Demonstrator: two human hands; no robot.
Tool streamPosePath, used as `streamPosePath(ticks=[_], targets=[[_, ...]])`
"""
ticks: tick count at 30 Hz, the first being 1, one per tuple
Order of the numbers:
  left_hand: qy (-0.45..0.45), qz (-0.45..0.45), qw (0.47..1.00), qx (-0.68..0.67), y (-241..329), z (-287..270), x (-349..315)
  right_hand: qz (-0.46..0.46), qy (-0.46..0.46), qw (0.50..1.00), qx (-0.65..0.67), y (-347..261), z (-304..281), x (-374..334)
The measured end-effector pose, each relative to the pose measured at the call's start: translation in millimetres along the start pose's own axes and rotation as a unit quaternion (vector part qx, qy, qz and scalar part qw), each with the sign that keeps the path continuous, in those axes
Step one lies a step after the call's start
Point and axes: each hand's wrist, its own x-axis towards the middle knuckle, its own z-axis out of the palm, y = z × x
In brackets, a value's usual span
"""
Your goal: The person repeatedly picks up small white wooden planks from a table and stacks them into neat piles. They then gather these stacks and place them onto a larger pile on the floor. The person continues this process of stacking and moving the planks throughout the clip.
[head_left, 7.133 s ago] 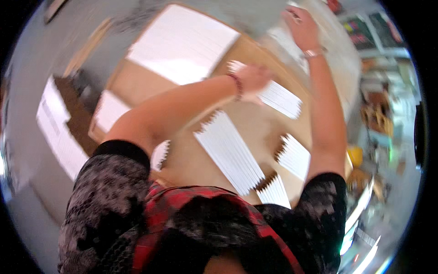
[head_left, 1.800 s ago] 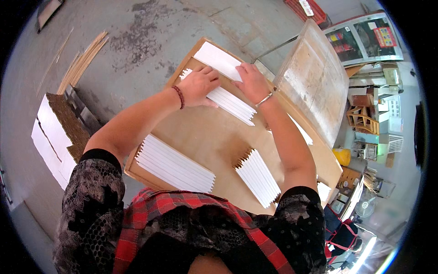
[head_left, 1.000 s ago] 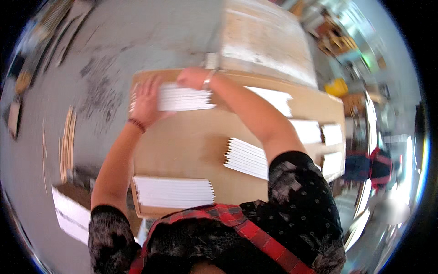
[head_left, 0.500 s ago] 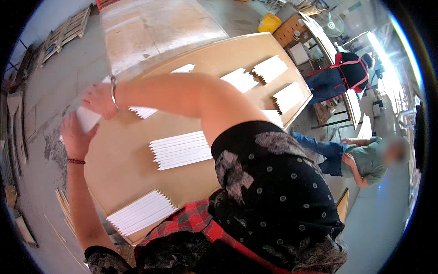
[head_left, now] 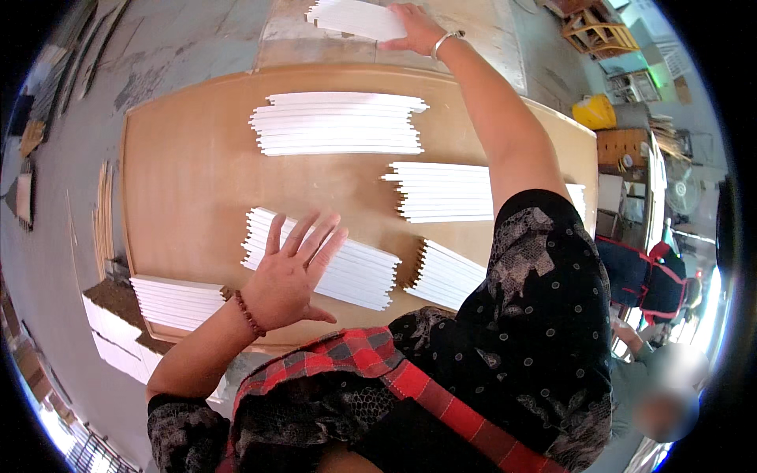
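Note:
My right hand (head_left: 414,30) reaches out past the far edge of the brown board and grips the right end of a stack of white strips (head_left: 355,20). Whether that stack rests on the pale surface below or hangs above it, I cannot tell. My left hand (head_left: 292,280) is open, its fingers spread, over a slanted row of white strips (head_left: 355,272) near the board's front; it holds nothing. Another row of white strips (head_left: 339,124) lies farther back, and one (head_left: 441,191) sits partly behind my right arm. Their ends are uneven.
The large brown board (head_left: 181,181) also carries white strips (head_left: 177,303) at its near left corner and more (head_left: 445,276) beside my right sleeve. Thin wooden sticks (head_left: 102,213) stand to the left. Two people are at the right; a yellow bucket (head_left: 594,112) is behind.
My view has swung round. Both hands were together on white strips at the board's far left; now my left hand has come away and back, while my right stretches beyond the far edge.

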Motion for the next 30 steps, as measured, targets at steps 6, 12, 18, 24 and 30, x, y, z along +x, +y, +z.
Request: streamPosePath(ticks=[6,12,18,24,30], targets=[[-0.033,0.009,0.997,0.065,-8,24,14,0.013,0.097,0.994,-0.053,-3,4,-23],[0.019,0.029,0.994,0.100,-26,39,7,-0.024,-0.100,0.969,0.223,-88,-90,-260],[0.064,0.068,0.987,0.133,-37,47,2,0.033,-0.177,0.982,0.059,-202,-28,-460],[0.086,0.040,0.981,0.169,-13,36,-3,0.111,-0.059,0.992,-0.005,-217,16,-465],[-0.037,-0.241,0.897,-0.369,50,21,-72,0.286,0.020,0.815,0.504,-274,2,-465]])
